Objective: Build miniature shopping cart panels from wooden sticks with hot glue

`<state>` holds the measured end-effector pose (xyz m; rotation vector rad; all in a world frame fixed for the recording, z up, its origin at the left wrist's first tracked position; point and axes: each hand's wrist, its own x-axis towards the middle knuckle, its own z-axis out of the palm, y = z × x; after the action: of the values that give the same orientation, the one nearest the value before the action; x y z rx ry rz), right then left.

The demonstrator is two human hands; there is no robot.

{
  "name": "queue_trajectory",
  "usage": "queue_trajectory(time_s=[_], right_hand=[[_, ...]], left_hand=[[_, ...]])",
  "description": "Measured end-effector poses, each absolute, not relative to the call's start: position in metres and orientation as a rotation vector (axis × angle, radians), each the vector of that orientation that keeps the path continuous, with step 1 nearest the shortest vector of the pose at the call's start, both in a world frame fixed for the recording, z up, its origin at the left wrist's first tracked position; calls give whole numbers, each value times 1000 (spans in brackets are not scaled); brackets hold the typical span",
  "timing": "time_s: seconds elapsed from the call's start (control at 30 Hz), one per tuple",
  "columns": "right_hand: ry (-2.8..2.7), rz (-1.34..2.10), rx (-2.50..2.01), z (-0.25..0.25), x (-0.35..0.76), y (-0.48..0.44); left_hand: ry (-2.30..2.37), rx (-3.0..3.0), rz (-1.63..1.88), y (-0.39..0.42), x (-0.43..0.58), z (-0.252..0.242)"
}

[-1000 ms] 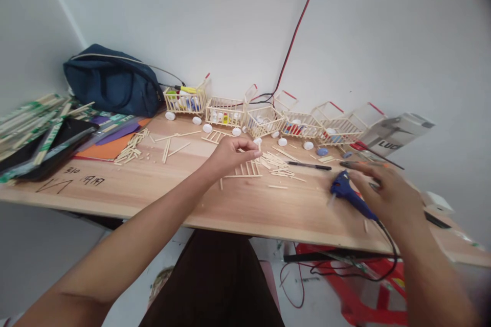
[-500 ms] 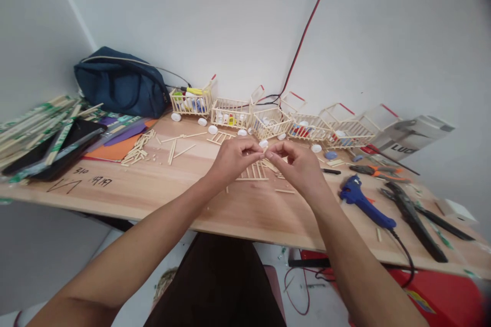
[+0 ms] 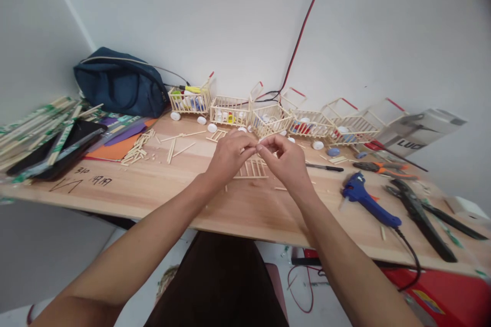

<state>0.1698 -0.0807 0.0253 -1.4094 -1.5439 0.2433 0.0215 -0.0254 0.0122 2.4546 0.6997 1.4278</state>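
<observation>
My left hand (image 3: 232, 156) and my right hand (image 3: 284, 157) meet fingertip to fingertip over the middle of the table. Both are closed in a pinch; whatever lies between the fingers is too small or hidden to make out. Just beneath them is a ladder-like panel of thin wooden sticks (image 3: 251, 169), partly covered by the hands. Behind stands a row of several miniature stick carts with red-tipped handles, among them a cart with white wheels (image 3: 230, 111) and another cart (image 3: 271, 118) nearer the fingers.
On the right lie a blue glue gun (image 3: 370, 202), orange-handled pliers (image 3: 383, 167), a black-handled cutting tool (image 3: 424, 222) and a black pen (image 3: 326, 167). Cut sticks (image 3: 138, 149), coloured sheets (image 3: 111, 148), wrapped sticks (image 3: 38, 125) and a blue bag (image 3: 120, 82) occupy the left.
My hands have shifted slightly left and stay pinched together. The right fingers have turned a little, and more of the pen shows. The view has shifted slightly.
</observation>
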Motion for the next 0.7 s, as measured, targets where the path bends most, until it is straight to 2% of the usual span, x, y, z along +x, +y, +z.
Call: queue_trajectory(time_s=[0.17,0.37,0.5,0.7], right_hand=[[-1451,236,-1375,25,168,-76],[-1157,594,-1263,16,187,-64],[-1109,745,-1205,13,191,-61],[-1187,761,-1198,15,184,-65]], left_hand=[[733,2305,1310,-22,21,15],[1086,2148,1128,-13,-8,16],[1465,2302,757,-22,-30,8],[1636,2397,459,-37,-14,11]])
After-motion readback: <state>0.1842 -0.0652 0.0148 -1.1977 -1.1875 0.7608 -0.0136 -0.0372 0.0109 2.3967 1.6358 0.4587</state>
